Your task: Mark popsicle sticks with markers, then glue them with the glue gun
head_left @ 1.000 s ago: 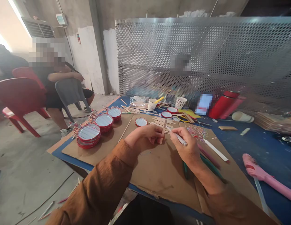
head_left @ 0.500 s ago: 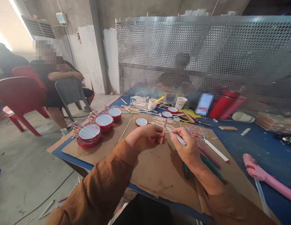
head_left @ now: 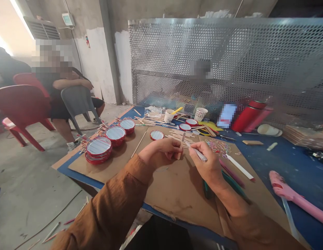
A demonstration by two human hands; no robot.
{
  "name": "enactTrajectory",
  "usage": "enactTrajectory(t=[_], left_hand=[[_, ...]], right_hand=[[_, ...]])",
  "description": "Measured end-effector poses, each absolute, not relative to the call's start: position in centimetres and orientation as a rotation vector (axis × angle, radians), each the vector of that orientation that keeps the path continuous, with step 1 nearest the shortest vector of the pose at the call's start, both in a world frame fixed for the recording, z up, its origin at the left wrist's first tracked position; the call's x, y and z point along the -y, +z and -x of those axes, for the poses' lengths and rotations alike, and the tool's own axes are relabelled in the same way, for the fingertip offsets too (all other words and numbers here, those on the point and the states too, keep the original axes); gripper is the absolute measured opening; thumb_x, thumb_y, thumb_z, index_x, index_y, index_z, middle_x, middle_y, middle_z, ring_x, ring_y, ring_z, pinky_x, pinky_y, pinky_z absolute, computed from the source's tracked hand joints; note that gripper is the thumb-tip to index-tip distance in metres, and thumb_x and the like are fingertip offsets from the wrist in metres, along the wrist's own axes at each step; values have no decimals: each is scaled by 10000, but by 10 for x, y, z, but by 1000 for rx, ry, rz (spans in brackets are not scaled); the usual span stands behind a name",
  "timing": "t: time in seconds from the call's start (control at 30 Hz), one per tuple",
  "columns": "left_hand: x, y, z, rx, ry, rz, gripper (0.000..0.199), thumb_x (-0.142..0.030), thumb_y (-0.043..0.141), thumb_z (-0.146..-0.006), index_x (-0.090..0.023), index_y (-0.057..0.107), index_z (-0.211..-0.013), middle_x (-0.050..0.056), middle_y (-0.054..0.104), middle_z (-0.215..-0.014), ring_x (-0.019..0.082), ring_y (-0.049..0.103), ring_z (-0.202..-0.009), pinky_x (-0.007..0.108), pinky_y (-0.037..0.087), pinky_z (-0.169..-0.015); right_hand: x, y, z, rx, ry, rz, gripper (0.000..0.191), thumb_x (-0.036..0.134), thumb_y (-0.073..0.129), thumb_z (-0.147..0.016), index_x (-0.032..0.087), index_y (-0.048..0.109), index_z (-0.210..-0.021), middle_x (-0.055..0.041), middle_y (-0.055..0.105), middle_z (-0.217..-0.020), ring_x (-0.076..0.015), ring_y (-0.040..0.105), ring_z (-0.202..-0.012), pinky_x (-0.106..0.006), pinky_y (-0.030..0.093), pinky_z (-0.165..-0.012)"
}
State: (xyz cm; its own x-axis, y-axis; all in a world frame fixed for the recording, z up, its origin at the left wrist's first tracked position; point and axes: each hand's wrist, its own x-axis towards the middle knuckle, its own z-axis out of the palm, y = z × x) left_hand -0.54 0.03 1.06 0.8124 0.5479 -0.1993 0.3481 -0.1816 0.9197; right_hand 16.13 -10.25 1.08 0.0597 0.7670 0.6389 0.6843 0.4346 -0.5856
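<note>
My left hand (head_left: 172, 148) pinches a flat wooden stick (head_left: 181, 146) and holds it nearly upright above the cardboard (head_left: 166, 187). Close by on the right, my right hand (head_left: 205, 159) grips a white marker (head_left: 199, 153), its tip pointing at the stick. Behind both hands lie loose wooden sticks (head_left: 174, 134) and a small red-rimmed round drum (head_left: 156, 135). More red drums (head_left: 99, 147) with white tops stand at the left, some stacked. Colourful rubber bands (head_left: 218, 147) and a white pen (head_left: 239, 167) lie right of my right hand.
Paper cups (head_left: 201, 114), a red bottle (head_left: 248, 115) and a phone (head_left: 227, 115) stand along the perforated metal panel (head_left: 161, 52). A pink glue gun (head_left: 294, 196) lies at the right. A green-handled tool (head_left: 233, 182) is under my right forearm. A person sits on a grey chair (head_left: 79, 104).
The seated person at the left has shifted the head and arms slightly. My hands, the stick and the marker have hardly moved.
</note>
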Motion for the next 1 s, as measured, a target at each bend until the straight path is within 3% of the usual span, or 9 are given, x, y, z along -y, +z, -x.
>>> enactTrajectory(t=[1.0], left_hand=[[1,10,5,-673,225,-1814,147,-202,540,-878,-153,562,-741,-15,612,-627,75,523,-510,190,416,-526]], right_hand=[[101,12,-162,1684,106,1257,118,362,579,-870,244,590,-874,-20,730,-762,-181,687,-662,-275,522,-616]])
